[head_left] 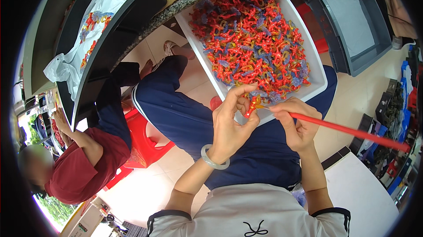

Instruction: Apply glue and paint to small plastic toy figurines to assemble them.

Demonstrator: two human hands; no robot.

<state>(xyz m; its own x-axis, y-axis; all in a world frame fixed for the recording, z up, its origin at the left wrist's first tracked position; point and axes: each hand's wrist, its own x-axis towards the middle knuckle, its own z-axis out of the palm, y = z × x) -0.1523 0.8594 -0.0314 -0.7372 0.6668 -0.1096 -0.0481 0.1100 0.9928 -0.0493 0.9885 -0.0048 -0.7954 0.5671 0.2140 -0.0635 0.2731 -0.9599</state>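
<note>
Between the thumb and fingers of my left hand [231,124] is a small glossy red and yellow plastic figure [252,104]. My right hand [299,124] is closed around a thin paintbrush [348,129] with a long red handle. The brush's fine tip points left and meets the figure, or comes very close to it; its exact contact is too small to tell. Just beyond both hands, a white bin [318,69] rests by my lap, heaped with red, yellow and translucent blue pieces [255,38].
A grey crate [359,67] with a pale lining stands at the right. To the left, a black tray [119,29] holds a plastic sheet [66,67] with some pieces. A granite table edge [194,7] runs along the top. A co-worker in a dark red shirt [88,166] sits at left.
</note>
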